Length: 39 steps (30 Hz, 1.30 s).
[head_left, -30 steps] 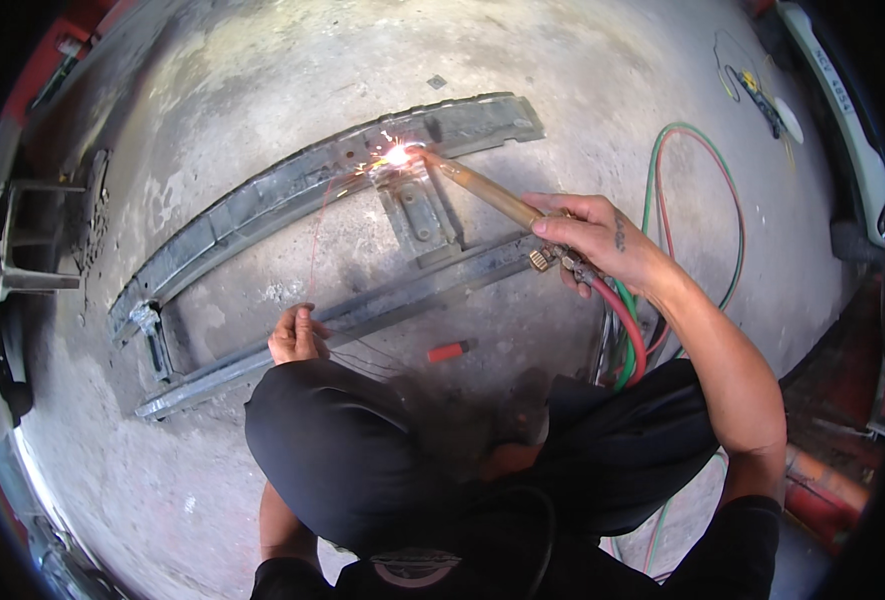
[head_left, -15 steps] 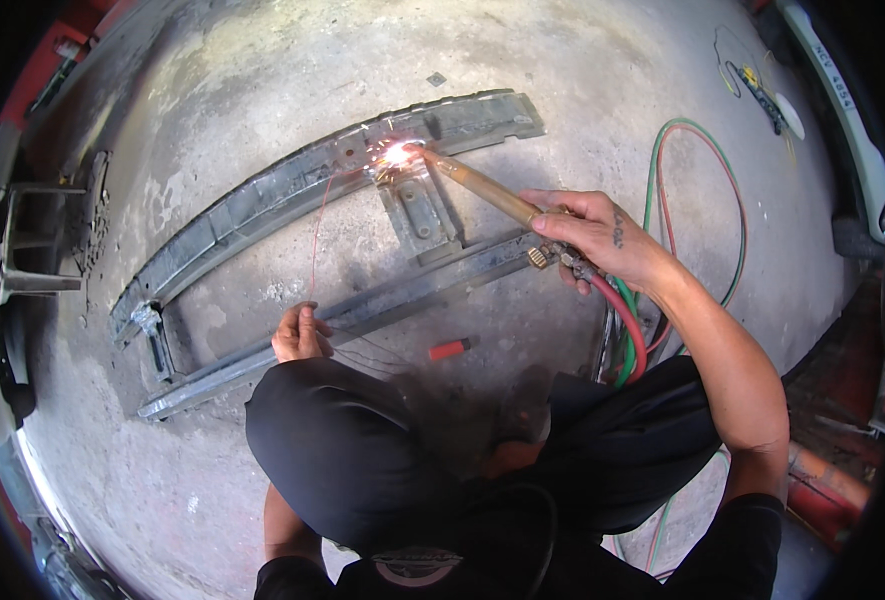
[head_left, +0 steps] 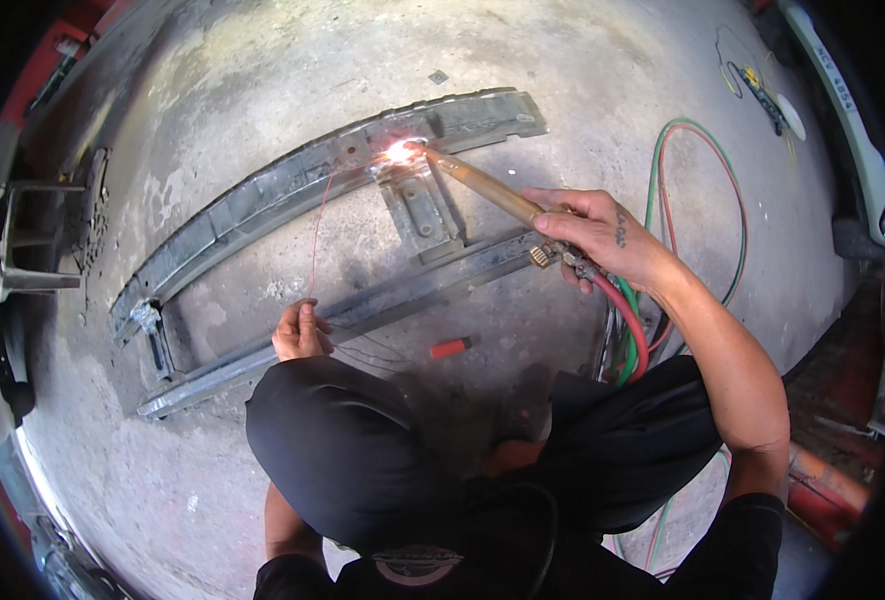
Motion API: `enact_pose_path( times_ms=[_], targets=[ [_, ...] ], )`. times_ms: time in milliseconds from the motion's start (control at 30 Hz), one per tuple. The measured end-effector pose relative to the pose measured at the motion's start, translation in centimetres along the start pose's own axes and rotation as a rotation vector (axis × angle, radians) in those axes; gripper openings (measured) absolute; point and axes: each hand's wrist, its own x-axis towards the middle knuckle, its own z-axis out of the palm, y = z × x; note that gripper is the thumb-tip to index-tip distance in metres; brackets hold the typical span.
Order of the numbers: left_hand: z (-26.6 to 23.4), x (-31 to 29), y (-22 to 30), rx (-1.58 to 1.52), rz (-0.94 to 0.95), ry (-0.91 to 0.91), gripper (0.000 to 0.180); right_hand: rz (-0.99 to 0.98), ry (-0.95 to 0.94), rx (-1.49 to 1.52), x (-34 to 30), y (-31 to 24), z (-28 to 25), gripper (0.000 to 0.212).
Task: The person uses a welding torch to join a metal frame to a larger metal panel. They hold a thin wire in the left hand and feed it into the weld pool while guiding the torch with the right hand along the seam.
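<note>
My right hand (head_left: 597, 235) is wrapped round the handle end of a brass-coloured gas torch (head_left: 482, 187), near its knurled valve knob. The torch tip meets a bright glowing spot where a short bracket (head_left: 417, 205) joins a long curved metal beam (head_left: 262, 205). Pinched in my left hand (head_left: 302, 331) is a thin wire rod (head_left: 317, 235), which rises and bends toward the glow. Its slack end loops to the right of that hand. A straight metal bar (head_left: 362, 308) runs below, joined to the beam by brackets.
Red and green hoses (head_left: 652, 180) trail from the torch and loop on the concrete floor at right. A small red cylinder (head_left: 449, 348) lies between my knees and the bar. A metal frame piece (head_left: 47, 240) juts in at left; a vehicle's pale edge (head_left: 847, 120) borders the right.
The spray of sparks around the glowing joint has shrunk. Both hands, the torch and the rod are in nearly the same place.
</note>
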Motion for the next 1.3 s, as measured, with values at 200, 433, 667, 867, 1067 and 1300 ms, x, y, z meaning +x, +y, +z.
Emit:
enact_pose_path(
  times_ms=[200, 433, 667, 867, 1067, 1300],
  targets=[
    [0.1, 0.0, 0.3, 0.044, 0.029, 0.022, 0.031, 0.021, 0.007, 0.0, 0.0, 0.0, 0.0, 0.056],
    [0.2, 0.3, -0.2, 0.044, 0.068, 0.025, 0.032, 0.019, 0.01, -0.007, 0.0, 0.0, -0.1, 0.056],
    [0.2, 0.2, 0.0, 0.037, 0.072, 0.023, 0.032, 0.02, 0.018, -0.012, -0.1, -0.1, 0.0, 0.056],
    [0.2, -0.1, 0.7, 0.06, 0.053, 0.03, 0.032, 0.025, 0.02, -0.015, -0.1, -0.3, 0.0, 0.056],
    [0.1, -0.1, 0.9, 0.166, 0.087, 0.035, 0.033, 0.032, 0.009, -0.038, -0.1, -0.4, -0.1, 0.057],
    [0.0, 0.0, 0.8, 0.154, 0.093, 0.025, 0.033, 0.017, -0.011, -0.012, 0.1, 0.1, -0.3, 0.056]
  ],
)
